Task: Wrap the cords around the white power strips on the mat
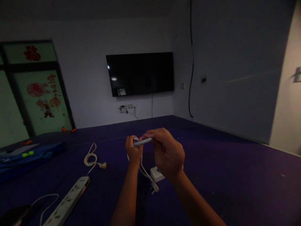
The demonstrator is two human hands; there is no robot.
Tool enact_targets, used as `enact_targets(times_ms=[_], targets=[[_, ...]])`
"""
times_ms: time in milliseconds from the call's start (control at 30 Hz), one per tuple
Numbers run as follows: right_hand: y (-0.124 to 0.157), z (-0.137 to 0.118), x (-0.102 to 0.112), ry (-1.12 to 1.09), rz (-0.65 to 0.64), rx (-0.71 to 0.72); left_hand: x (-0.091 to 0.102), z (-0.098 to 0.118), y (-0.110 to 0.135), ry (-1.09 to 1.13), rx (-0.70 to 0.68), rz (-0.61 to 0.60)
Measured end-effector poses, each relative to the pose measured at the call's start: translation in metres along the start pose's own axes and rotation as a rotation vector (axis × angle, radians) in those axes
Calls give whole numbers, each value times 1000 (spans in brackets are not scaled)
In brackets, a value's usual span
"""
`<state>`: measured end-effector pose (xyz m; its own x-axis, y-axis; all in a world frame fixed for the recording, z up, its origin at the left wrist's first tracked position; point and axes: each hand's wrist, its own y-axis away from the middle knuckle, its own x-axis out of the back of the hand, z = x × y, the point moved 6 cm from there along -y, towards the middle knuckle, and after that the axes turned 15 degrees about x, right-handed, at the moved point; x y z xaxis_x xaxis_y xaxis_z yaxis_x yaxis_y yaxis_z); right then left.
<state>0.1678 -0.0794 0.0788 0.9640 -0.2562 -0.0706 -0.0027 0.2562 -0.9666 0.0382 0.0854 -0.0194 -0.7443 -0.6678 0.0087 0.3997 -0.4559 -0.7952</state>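
Both hands are raised in front of me, gripping a white power cord [144,142]. My left hand [134,150] is closed around one part of the cord, its fingers curled. My right hand [167,150] pinches a bend of the same cord between thumb and fingers, close beside the left. From below the left hand the cord hangs down to a white plug [154,187], its prongs pointing down. Behind my right wrist sits a white power strip [157,174], partly hidden by that hand and forearm.
A long white power strip [68,202] lies at the lower left, its coiled cord ending in a plug [102,165]. Blue cloth [35,157] is spread on the purple surface [223,175] at far left. A television [141,75] hangs on the wall ahead.
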Motion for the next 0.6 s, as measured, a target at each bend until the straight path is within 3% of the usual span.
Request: enact_targets(times_ms=[200,400,600], targets=[[12,30,17,96,172,-218,-8,8,1,-72,-9,-64],[22,76,27,41,182,-423,-8,-16,-16,-58,318,-288],[72,134,15,-141,326,-773,4,-29,-31,-17,426,-366]])
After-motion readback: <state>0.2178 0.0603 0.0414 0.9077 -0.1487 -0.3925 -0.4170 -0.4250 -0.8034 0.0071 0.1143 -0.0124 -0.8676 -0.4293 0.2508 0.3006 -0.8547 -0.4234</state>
